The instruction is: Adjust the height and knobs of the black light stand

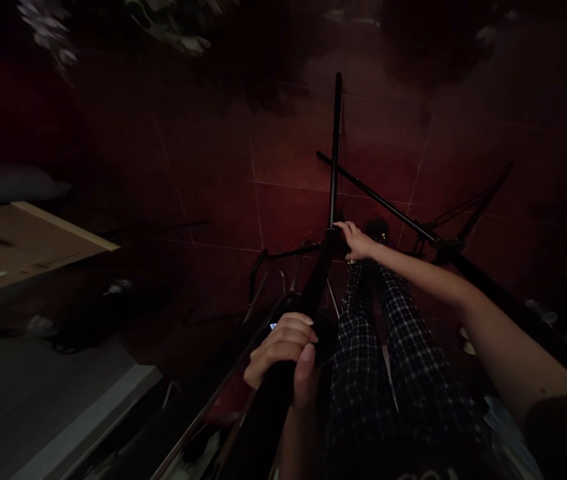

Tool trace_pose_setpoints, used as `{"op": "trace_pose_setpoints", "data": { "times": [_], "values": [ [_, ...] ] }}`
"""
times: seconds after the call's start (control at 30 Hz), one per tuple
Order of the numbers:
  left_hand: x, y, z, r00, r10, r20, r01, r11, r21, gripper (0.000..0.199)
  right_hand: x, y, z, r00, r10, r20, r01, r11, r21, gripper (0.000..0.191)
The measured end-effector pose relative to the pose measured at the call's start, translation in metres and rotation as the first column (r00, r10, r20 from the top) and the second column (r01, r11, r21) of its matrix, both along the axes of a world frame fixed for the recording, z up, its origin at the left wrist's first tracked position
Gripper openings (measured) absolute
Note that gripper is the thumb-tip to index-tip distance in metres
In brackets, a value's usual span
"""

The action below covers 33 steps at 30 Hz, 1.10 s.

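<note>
A black tripod stand [315, 287] leans from the lower middle of the head view up towards its spread legs. My left hand [283, 350] is wrapped round its thick dark pole, with the thumb on the near side. Farther along, my right hand [358, 243] reaches to the collar where one long leg [336, 143] begins. Its fingers are apart, and the fingertips touch or nearly touch the collar; the dim light hides the exact contact. A small bluish-white glow [273, 326] shows beside my left hand.
A second black stand [388, 203] with splayed legs lies to the right, under my right forearm. Dark red tiles [288, 213] make up the floor. A wooden board [38, 240] and a pale ledge [98, 420] are on the left. White flowers [178, 30] show at the top.
</note>
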<state>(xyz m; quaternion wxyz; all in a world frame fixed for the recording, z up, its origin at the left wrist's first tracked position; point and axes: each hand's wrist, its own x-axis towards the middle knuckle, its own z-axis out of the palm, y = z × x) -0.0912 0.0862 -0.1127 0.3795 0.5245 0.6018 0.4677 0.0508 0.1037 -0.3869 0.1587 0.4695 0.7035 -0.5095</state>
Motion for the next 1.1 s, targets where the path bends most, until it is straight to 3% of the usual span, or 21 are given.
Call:
{"op": "trace_pose_setpoints", "data": {
  "times": [0.07,0.2,0.4,0.77,0.93,1.1],
  "values": [
    [0.002,-0.001,-0.003,1.000,0.014,0.011,-0.015,1.000,0.013,0.030,-0.017,-0.018,0.010,0.996,-0.082,-0.031,0.083,0.997,0.012,0.118],
    [-0.002,-0.003,-0.005,0.999,-0.036,0.010,0.036,0.999,-0.007,0.027,-0.039,-0.033,0.009,0.976,-0.216,0.022,0.210,0.964,0.166,0.081],
    [-0.007,-0.005,0.007,0.998,-0.056,0.012,0.056,0.998,-0.009,0.029,-0.038,-0.029,-0.006,0.983,-0.181,0.031,0.174,0.970,0.167,0.075],
    [-0.007,-0.005,0.039,0.996,-0.021,0.085,0.017,0.999,0.046,0.029,-0.043,-0.026,0.002,0.975,-0.215,0.055,0.208,0.971,0.119,0.076],
    [-0.008,-0.005,0.067,0.996,-0.085,0.015,0.085,0.996,-0.027,0.031,-0.040,-0.028,0.007,0.974,-0.219,0.052,0.214,0.974,0.080,0.077],
    [-0.006,-0.008,0.104,0.997,-0.072,-0.034,0.069,0.994,-0.085,0.031,-0.039,-0.030,0.025,0.974,-0.218,0.060,0.213,0.974,0.070,0.077]
  ]
}}
